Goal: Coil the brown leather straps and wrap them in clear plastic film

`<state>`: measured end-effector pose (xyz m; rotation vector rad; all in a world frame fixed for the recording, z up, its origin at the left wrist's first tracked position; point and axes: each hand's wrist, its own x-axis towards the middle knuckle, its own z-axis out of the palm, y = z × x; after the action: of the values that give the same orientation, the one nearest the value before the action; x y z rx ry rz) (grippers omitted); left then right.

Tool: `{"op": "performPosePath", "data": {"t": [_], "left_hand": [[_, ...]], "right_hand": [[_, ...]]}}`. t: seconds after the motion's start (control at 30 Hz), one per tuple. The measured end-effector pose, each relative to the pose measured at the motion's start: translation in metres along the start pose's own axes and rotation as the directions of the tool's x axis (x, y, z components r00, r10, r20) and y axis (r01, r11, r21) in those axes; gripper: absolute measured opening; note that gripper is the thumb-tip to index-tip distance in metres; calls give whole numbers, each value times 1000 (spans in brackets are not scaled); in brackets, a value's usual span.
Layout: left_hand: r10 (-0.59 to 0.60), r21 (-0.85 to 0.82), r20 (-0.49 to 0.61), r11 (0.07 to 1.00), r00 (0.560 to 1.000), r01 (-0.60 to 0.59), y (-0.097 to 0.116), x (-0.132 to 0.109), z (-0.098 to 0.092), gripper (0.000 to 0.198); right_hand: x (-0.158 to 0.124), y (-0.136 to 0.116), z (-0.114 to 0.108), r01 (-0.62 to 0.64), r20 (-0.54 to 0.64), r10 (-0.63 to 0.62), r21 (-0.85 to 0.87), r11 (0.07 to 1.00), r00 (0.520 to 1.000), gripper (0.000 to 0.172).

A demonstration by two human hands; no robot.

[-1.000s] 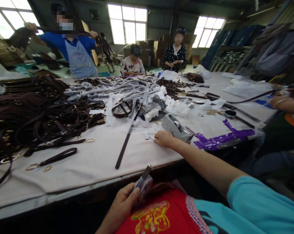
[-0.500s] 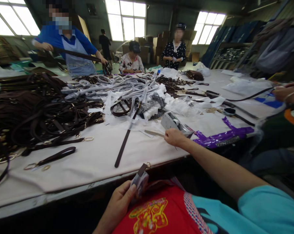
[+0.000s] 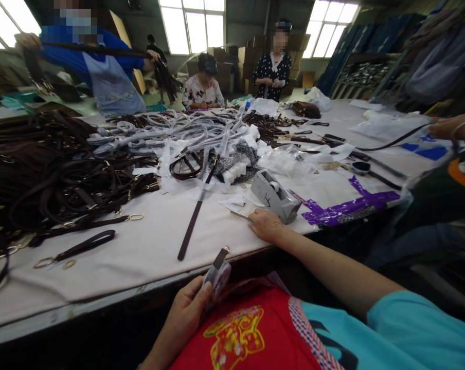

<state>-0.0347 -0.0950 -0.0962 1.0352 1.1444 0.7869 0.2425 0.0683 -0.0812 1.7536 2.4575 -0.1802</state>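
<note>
My left hand [image 3: 190, 303] is closed around a folded dark brown strap [image 3: 218, 272] with a small gold clasp, partly wrapped in clear plastic, at the table's front edge. My right hand [image 3: 267, 225] rests on the table, its fingers closed on a thin, flat, blade-like strip [image 3: 239, 216] that points left; its exact kind is unclear. Just behind that hand stands a grey tape dispenser [image 3: 276, 198]. Left of it, a long brown strap [image 3: 196, 221] lies across the cloth. A short wrist strap [image 3: 86, 245] with a gold ring lies further left.
A large heap of dark straps [image 3: 63, 174] covers the left side. Plastic-wrapped straps [image 3: 159, 131] are piled mid-table. Purple tape [image 3: 348, 205] runs along the right edge. Co-workers stand or sit around the far side; another person's hand [image 3: 454, 126] holds a strap at right.
My right hand has lowered slightly toward the table, and the strip in it lies flatter. The left hand still holds the wrapped strap. Across the table, the co-worker in blue has raised a strap bundle.
</note>
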Motion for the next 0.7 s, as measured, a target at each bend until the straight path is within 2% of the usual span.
{"op": "performPosePath", "data": {"t": [0.23,0.47,0.7], "left_hand": [[-40,-47,-54,998,998,37,2,-7,2,41],[-8,-96,-133,995,991,-5,16,-2,3,37],[76,-63,-197,994,977,-90,21,11,1,34]], "right_hand": [[17,-12,8,64,-23,-64,0,998,998,33],[23,-10,14,-22,-52,22,-4,1000,998,32],[16,-11,18,149,-106,-148,2,989,983,32]]}}
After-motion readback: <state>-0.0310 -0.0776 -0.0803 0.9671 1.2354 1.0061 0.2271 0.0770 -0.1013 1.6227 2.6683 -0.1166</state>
